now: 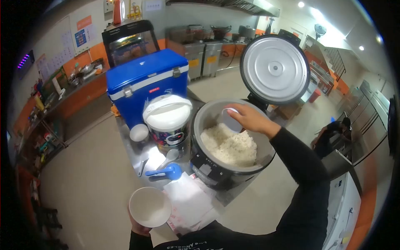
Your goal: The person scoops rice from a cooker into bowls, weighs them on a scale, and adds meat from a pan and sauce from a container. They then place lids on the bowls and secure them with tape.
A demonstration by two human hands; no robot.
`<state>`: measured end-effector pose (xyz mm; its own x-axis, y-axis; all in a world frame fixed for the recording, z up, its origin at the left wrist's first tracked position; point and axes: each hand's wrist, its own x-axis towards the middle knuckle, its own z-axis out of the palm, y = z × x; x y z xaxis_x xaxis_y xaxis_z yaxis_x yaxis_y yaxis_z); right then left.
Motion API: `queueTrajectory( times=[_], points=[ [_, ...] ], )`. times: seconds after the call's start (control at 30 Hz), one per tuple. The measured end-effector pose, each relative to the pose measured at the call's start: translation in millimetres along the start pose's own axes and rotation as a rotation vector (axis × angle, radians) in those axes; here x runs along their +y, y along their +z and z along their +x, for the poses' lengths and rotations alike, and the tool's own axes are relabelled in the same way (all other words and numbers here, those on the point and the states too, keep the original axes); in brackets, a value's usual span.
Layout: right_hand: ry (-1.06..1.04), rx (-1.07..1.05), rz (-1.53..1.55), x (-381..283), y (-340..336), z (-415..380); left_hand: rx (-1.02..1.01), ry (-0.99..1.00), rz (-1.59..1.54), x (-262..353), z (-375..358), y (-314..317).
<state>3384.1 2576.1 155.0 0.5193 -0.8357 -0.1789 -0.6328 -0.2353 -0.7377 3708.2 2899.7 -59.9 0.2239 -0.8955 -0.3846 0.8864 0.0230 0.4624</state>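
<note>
Your right fingers [241, 112] pinch 1 cup [227, 121] by rice [228, 148]; left fingers [139, 227] hold 1 bowl [150, 207] beside the left bench edge [136, 155].

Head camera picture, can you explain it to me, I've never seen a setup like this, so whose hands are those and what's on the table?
There is no machine arm here. A person wears a camera on their head, looking forward and down, so you see roughly what they face.

The left hand holds a white bowl, low in the picture. The right hand reaches into an open cooker of white rice, its fingers around a small white container.

On the metal table also stand a blue cooler box and a smaller white-lidded pot. Nearer the person lie a blue scoop and papers.
</note>
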Motion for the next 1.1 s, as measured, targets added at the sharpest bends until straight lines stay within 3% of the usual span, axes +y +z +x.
queueTrajectory(
  times=[0.03,0.13,0.23,0.37,0.47,0.57,0.67,0.77,0.8,0.9,1.0,1.1],
  points=[
    [0.059,0.021,-0.132,10.9,-8.7,12.6,-0.004,-0.018,0.006,-8.6,7.3,9.7],
    [-0.311,0.225,-0.843,116.3,5.5,78.8,-0.015,-0.056,0.020,-36.4,22.1,44.4],
    [-0.314,0.078,-1.033,135.7,25.6,101.4,0.004,-0.079,0.039,-57.0,25.1,70.7],
    [-0.558,0.041,-1.048,177.8,54.4,133.7,0.034,-0.072,0.053,-74.3,23.4,75.2],
    [-0.518,0.019,-1.141,189.5,70.1,142.1,0.077,-0.029,0.049,-79.5,15.4,69.0],
    [-0.478,-0.180,-1.034,198.9,62.8,136.7,0.137,0.005,0.042,-80.8,6.2,59.6],
    [-0.703,-0.412,-1.007,199.4,69.2,124.1,0.166,0.028,0.054,-84.3,3.5,56.6],
    [-0.587,-0.475,-0.785,166.3,81.2,96.1,0.178,0.052,0.070,-86.4,-0.2,55.1],
    [-0.690,-0.404,-0.735,170.7,85.9,91.3,0.183,0.058,0.075,-86.2,-2.1,54.8],
    [-0.624,-0.452,-0.628,165.5,92.7,77.2,0.187,0.080,0.098,-85.5,-6.3,54.2],
    [-0.486,-0.632,-0.483,140.7,96.9,48.9,0.172,0.108,0.129,-83.3,-7.5,55.2],
    [-0.189,-0.770,-0.226,115.4,75.2,41.4,0.126,0.171,0.287,-80.6,-7.9,57.7]
  ],
)
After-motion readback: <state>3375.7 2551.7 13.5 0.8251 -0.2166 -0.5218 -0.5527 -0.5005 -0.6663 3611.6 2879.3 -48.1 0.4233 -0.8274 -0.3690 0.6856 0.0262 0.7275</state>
